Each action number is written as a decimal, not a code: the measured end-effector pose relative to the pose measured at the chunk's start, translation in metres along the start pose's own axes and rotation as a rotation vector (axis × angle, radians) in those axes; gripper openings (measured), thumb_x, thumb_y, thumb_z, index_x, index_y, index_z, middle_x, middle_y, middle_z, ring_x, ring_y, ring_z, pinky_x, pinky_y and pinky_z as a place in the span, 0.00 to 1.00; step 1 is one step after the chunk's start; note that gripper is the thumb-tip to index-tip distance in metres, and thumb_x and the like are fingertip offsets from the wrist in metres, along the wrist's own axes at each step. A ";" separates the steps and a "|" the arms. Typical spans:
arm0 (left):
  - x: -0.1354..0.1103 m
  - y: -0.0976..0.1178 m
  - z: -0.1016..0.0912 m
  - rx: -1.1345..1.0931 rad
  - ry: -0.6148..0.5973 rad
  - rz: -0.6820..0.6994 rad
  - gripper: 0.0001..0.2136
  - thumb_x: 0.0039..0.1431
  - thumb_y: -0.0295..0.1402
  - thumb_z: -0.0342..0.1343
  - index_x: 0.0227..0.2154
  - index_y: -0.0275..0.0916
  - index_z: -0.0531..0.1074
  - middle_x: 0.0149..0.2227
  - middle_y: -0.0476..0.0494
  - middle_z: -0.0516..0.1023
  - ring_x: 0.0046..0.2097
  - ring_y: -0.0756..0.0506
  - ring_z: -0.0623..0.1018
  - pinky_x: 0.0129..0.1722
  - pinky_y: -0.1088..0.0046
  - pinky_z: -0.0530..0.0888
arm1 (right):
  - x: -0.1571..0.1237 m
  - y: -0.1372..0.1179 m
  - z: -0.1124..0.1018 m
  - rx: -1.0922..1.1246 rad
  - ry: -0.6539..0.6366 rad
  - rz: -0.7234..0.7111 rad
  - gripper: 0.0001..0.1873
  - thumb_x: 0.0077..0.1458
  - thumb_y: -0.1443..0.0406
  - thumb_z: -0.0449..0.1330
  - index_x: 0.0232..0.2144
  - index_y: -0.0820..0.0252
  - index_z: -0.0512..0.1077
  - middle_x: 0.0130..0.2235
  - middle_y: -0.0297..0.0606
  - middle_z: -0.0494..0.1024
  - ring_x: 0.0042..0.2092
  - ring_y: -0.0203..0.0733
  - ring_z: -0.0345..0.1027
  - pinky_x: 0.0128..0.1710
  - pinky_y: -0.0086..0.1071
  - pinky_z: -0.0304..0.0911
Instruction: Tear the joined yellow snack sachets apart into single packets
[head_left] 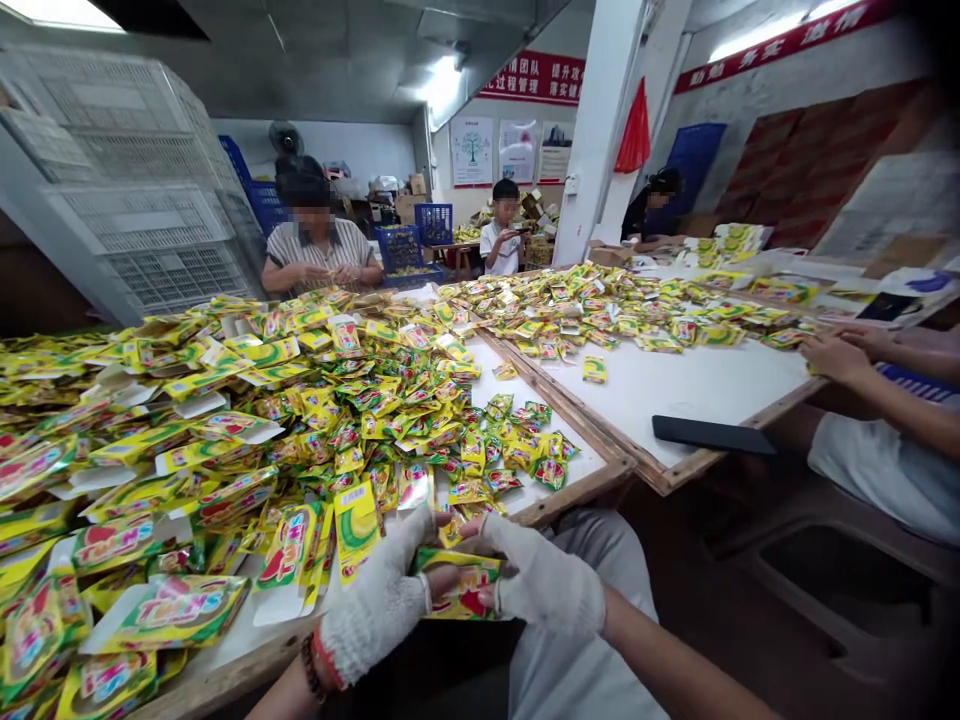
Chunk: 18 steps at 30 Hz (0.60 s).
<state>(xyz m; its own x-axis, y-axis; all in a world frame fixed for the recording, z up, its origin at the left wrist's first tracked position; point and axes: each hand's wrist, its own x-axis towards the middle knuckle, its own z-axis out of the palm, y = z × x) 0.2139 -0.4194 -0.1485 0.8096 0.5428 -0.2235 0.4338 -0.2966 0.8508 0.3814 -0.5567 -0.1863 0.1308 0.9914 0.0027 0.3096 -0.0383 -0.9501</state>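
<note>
Both of my hands wear white fingerless gloves and meet at the table's near edge. My left hand [379, 605] and my right hand [541, 585] are closed on the same small stack of yellow-green sachets [461, 585], held between them just off the table edge. A huge pile of the same yellow sachets and flat yellow cartons [225, 440] covers the white table [517, 390] in front and to the left. Loose small sachets [517, 445] lie closest beyond my hands.
A second white table [675, 385] at right holds more sachets and a black phone [712, 434]. A person's arms [862, 365] work at its right side. A seated person [319, 250] faces me across the pile, others sit farther back. Stacked white crates [127, 170] stand left.
</note>
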 end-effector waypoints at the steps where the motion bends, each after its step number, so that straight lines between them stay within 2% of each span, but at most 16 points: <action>1: 0.000 -0.002 -0.005 -0.023 0.054 -0.071 0.30 0.45 0.50 0.55 0.51 0.44 0.62 0.50 0.47 0.71 0.46 0.53 0.74 0.43 0.80 0.74 | 0.010 0.000 -0.007 -0.032 0.022 -0.013 0.31 0.47 0.58 0.60 0.53 0.59 0.61 0.47 0.37 0.73 0.43 0.30 0.68 0.43 0.22 0.66; 3: 0.003 -0.007 -0.022 -0.029 0.178 -0.164 0.29 0.46 0.52 0.52 0.48 0.41 0.63 0.46 0.45 0.72 0.39 0.54 0.74 0.36 0.80 0.73 | 0.032 0.004 -0.021 -0.143 0.131 -0.023 0.22 0.52 0.58 0.55 0.48 0.60 0.66 0.40 0.36 0.74 0.38 0.28 0.67 0.41 0.23 0.65; 5: 0.007 -0.012 -0.046 0.128 0.321 -0.163 0.27 0.46 0.53 0.51 0.46 0.41 0.65 0.44 0.46 0.73 0.39 0.54 0.73 0.37 0.79 0.73 | 0.054 0.009 -0.033 -0.339 0.244 -0.036 0.16 0.54 0.59 0.52 0.41 0.61 0.70 0.37 0.37 0.74 0.38 0.29 0.65 0.43 0.26 0.63; 7: 0.009 -0.014 -0.066 0.462 0.508 -0.089 0.24 0.47 0.51 0.50 0.43 0.43 0.67 0.45 0.47 0.71 0.45 0.51 0.72 0.43 0.76 0.72 | 0.071 0.013 -0.040 -0.564 0.230 -0.091 0.15 0.51 0.58 0.56 0.37 0.62 0.72 0.38 0.38 0.74 0.41 0.33 0.65 0.46 0.29 0.62; 9: 0.013 -0.011 -0.072 0.778 0.608 0.026 0.18 0.51 0.47 0.48 0.42 0.45 0.68 0.47 0.48 0.69 0.48 0.50 0.70 0.47 0.73 0.70 | 0.083 0.017 -0.043 -0.722 0.139 -0.153 0.18 0.47 0.56 0.60 0.36 0.62 0.73 0.39 0.40 0.73 0.42 0.36 0.64 0.47 0.30 0.61; 10: 0.018 -0.009 -0.068 0.877 0.579 0.080 0.15 0.53 0.43 0.46 0.40 0.46 0.69 0.46 0.48 0.70 0.48 0.51 0.69 0.47 0.74 0.70 | 0.086 0.020 -0.042 -0.748 0.117 -0.163 0.18 0.46 0.56 0.60 0.36 0.62 0.73 0.39 0.41 0.73 0.42 0.36 0.64 0.47 0.30 0.60; 11: 0.026 -0.005 -0.059 0.933 0.495 0.128 0.12 0.54 0.38 0.44 0.38 0.46 0.69 0.44 0.48 0.70 0.46 0.52 0.70 0.46 0.74 0.69 | 0.089 0.023 -0.041 -0.747 0.120 -0.162 0.17 0.47 0.57 0.59 0.36 0.63 0.74 0.39 0.41 0.73 0.42 0.36 0.64 0.47 0.30 0.60; 13: 0.049 0.002 -0.034 0.960 0.269 0.211 0.11 0.53 0.30 0.43 0.34 0.44 0.70 0.39 0.48 0.71 0.41 0.54 0.69 0.42 0.76 0.68 | 0.091 0.030 -0.040 -0.695 0.161 -0.138 0.13 0.49 0.62 0.56 0.35 0.63 0.74 0.37 0.40 0.74 0.41 0.34 0.64 0.47 0.28 0.59; 14: 0.064 0.006 -0.019 0.949 0.206 0.253 0.12 0.52 0.29 0.43 0.34 0.43 0.70 0.39 0.47 0.71 0.40 0.53 0.69 0.42 0.75 0.67 | 0.091 0.033 -0.041 -0.663 0.192 -0.123 0.12 0.51 0.63 0.54 0.35 0.62 0.74 0.37 0.40 0.74 0.41 0.34 0.65 0.47 0.27 0.59; 16: 0.095 0.012 0.005 0.877 0.233 0.290 0.11 0.52 0.30 0.44 0.34 0.40 0.71 0.39 0.43 0.71 0.41 0.52 0.68 0.44 0.72 0.66 | 0.090 0.038 -0.044 -0.609 0.275 -0.082 0.14 0.54 0.62 0.49 0.34 0.62 0.73 0.37 0.40 0.75 0.40 0.33 0.65 0.47 0.27 0.59; 18: 0.120 0.017 0.017 0.819 0.281 0.286 0.09 0.51 0.31 0.47 0.31 0.36 0.71 0.39 0.41 0.71 0.41 0.52 0.68 0.45 0.71 0.66 | 0.089 0.040 -0.049 -0.534 0.403 -0.025 0.19 0.57 0.60 0.45 0.37 0.62 0.73 0.40 0.42 0.75 0.41 0.34 0.66 0.48 0.29 0.60</action>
<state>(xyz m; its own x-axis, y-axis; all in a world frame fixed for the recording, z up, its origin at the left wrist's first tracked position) 0.3252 -0.3728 -0.1691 0.8498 0.5025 0.1592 0.4635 -0.8562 0.2281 0.4519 -0.4767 -0.2089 0.4266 0.8727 0.2374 0.7276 -0.1752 -0.6632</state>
